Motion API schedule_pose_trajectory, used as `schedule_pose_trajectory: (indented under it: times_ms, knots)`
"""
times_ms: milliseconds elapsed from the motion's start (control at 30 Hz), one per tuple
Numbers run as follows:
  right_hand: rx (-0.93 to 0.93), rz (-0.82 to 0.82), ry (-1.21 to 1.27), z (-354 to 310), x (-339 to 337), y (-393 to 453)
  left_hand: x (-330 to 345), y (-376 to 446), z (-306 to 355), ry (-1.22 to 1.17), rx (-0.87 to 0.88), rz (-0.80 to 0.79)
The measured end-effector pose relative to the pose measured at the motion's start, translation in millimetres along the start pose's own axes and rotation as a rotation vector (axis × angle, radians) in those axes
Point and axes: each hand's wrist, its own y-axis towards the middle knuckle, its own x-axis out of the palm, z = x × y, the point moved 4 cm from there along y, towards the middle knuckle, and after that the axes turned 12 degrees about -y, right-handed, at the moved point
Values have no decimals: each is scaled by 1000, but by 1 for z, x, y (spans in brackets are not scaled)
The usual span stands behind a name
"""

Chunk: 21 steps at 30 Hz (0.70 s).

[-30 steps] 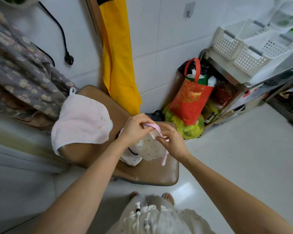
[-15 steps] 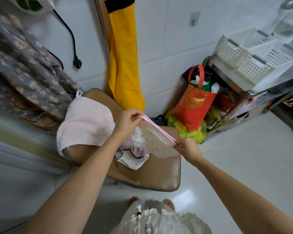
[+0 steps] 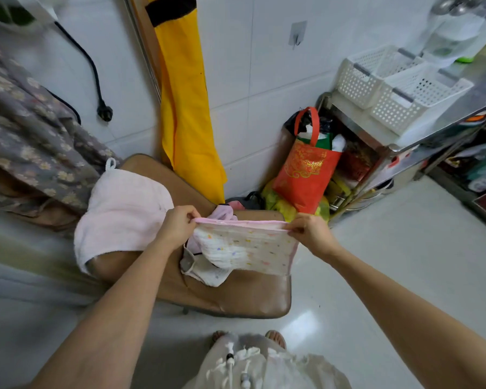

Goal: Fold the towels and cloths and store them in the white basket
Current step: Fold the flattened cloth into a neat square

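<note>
A white dotted cloth with pink trim (image 3: 247, 248) hangs stretched between my hands above the brown chair (image 3: 236, 299). My left hand (image 3: 178, 226) pinches its top left corner and my right hand (image 3: 310, 231) pinches the top right corner. Under it on the seat lie a pink cloth (image 3: 222, 213) and a white cloth (image 3: 208, 273). A pale pink towel (image 3: 124, 214) drapes over the chair's left side. Two white perforated baskets (image 3: 359, 80) (image 3: 415, 105) stand on the metal shelf at the right.
A red bag (image 3: 306, 175) and a yellow-green bag (image 3: 281, 206) sit on the floor by the steel shelf (image 3: 421, 136). A yellow fabric (image 3: 185, 102) hangs on the tiled wall. A floral cloth (image 3: 26, 136) lies at the left. A black plug (image 3: 104, 112) dangles.
My hands have moved apart, the right one to the right, and pulled the bunched dotted cloth out flat between them.
</note>
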Motion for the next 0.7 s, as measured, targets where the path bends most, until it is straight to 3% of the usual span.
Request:
schedule_pose_trajectory:
  times_ms: [133,333,467,700]
  knots:
    - [125,-22,2,4,-3,-5,15,-7,-2,6,-41,-194]
    - [156,-508,-205,34,34,-32,58,-35,-23,17,-338,-605]
    - [200,-557,-216,46,50,-37,88,-40,-45,-163,-546,-542]
    - [497,-437,41,90,136,-17,146,-4,-102,-39,-398,-251]
